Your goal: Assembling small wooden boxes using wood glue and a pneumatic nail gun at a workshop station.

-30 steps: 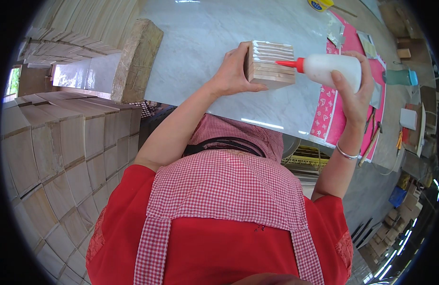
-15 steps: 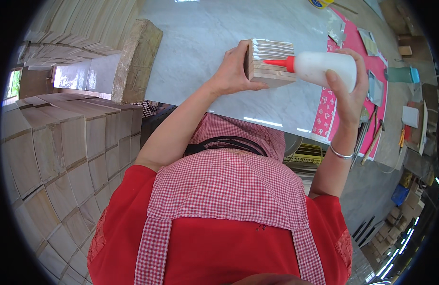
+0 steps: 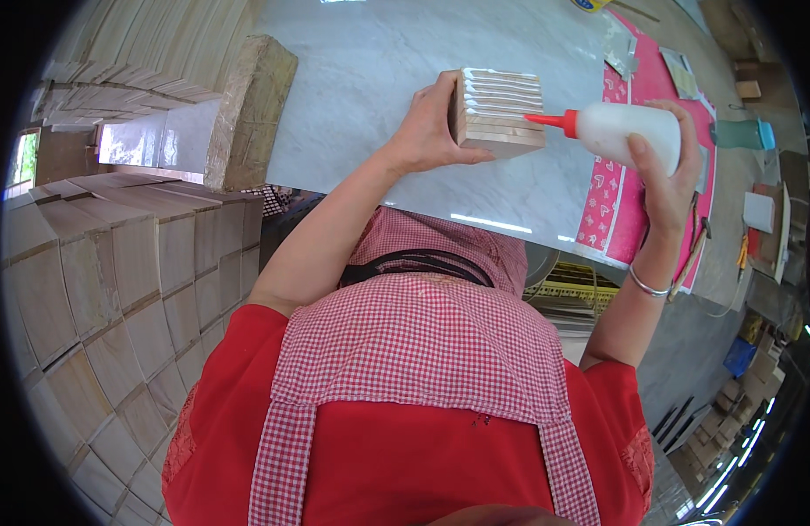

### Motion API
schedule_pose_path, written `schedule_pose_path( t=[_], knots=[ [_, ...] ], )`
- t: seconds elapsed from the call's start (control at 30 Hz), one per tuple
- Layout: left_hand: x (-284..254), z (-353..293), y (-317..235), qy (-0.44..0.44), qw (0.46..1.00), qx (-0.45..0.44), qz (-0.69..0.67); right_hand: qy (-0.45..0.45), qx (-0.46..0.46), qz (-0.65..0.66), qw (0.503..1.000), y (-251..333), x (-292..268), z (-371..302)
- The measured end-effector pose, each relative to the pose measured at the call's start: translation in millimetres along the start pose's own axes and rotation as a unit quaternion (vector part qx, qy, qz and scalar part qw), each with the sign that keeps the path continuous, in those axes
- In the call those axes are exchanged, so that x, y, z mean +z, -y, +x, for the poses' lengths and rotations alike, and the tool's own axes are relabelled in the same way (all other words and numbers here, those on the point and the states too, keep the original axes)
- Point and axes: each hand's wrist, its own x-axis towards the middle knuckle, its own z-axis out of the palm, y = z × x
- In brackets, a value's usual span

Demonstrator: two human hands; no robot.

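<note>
My left hand [image 3: 429,127] grips a bundle of thin wooden slats [image 3: 500,114] stood on edge on the pale marble tabletop [image 3: 379,61]. White glue lines run along the upper slat edges. My right hand [image 3: 664,167] squeezes a white glue bottle [image 3: 624,131] held sideways, its red nozzle touching the right side of the bundle near its lower edge. A metal bangle sits on my right wrist.
A tall block of stacked wood [image 3: 247,110] stands at the table's left edge. Many stacks of wooden pieces [image 3: 98,289] fill the left side. A pink patterned mat [image 3: 633,96] lies to the right, with a teal-capped container [image 3: 738,133] and small items beyond.
The glue bottle's nozzle has moved down across the slat edges, from the upper part of the bundle toward its lower edge. My left hand keeps holding the bundle.
</note>
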Motion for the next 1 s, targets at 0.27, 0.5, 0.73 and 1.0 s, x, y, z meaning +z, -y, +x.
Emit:
schedule_pose_path(
  t=[0.27,0.5,0.73,1.0],
  knots=[
    [-0.1,-0.1,0.7,0.001,1.0,-0.004,-0.006,-0.053,0.024,0.059,0.997,0.7,1.0,-5.9],
    [0.5,-0.1,-0.9,-0.001,1.0,-0.004,-0.005,0.027,0.003,0.067,0.997,12.8,44.0,0.4],
    [0.2,0.2,-0.3,0.002,1.0,-0.005,-0.006,0.033,0.005,0.051,0.998,11.4,33.4,0.9],
    [-0.5,-0.2,-1.5,0.004,1.0,-0.004,-0.004,-0.018,0.025,0.018,0.999,-1.0,-8.1,-9.9]
  ],
)
